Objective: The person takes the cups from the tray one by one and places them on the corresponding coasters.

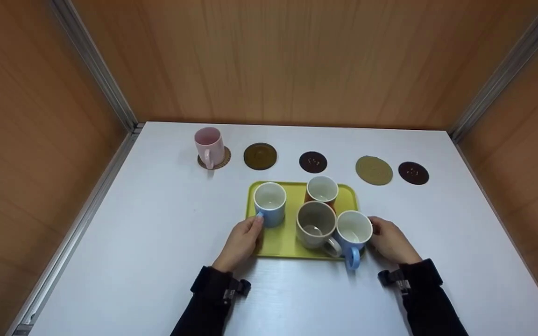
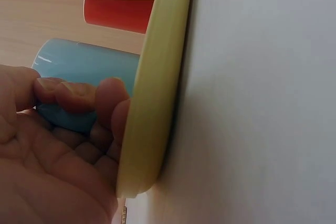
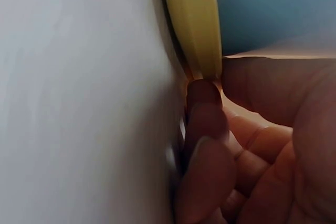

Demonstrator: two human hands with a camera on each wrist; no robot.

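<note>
On a yellow tray (image 1: pixel 280 242) stand several mugs. My left hand (image 1: pixel 243 238) holds the handle of a light blue mug (image 1: pixel 273 215) at the tray's left side; in the left wrist view its fingers (image 2: pixel 79 95) curl in front of that mug. At the tray's right edge, my right hand (image 1: pixel 392 240) pinches the rim, thumb above and fingertips beneath, as the right wrist view shows. Beside it a second blue mug (image 1: pixel 349 242) stands with its handle toward me. A grey mug (image 1: pixel 313 240) and a red mug (image 2: pixel 118 14) stand in the middle.
Behind the tray a pink mug (image 1: pixel 210 147) sits on a brown woven coaster (image 1: pixel 224 160). To its right lie a brown coaster (image 1: pixel 260 156), a dark one (image 1: pixel 313 162), an olive one (image 1: pixel 374 170) and another dark coaster (image 1: pixel 414 173). Wooden panels (image 1: pixel 269 60) enclose the white table (image 1: pixel 157 224).
</note>
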